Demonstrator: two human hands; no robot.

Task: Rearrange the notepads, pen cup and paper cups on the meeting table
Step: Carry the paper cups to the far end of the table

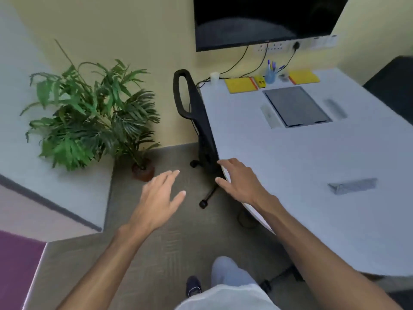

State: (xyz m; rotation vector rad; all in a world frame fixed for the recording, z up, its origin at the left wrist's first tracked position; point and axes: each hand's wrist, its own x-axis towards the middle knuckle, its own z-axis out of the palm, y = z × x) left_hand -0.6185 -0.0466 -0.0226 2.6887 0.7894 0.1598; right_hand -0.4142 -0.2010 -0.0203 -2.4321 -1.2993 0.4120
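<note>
Two bare hands reached forward, each grip apart with fingers straight and holding nothing: the left hand over grey carpet, the right hand at the near edge of a white worktop. Far along that worktop, against a pale yellow wall, stood a white paper cup, a yellow notepad, a blue pen cup and a second notepad. A dark screen hung above. A black chair stood beside the worktop, a potted plant in the corner.
</note>
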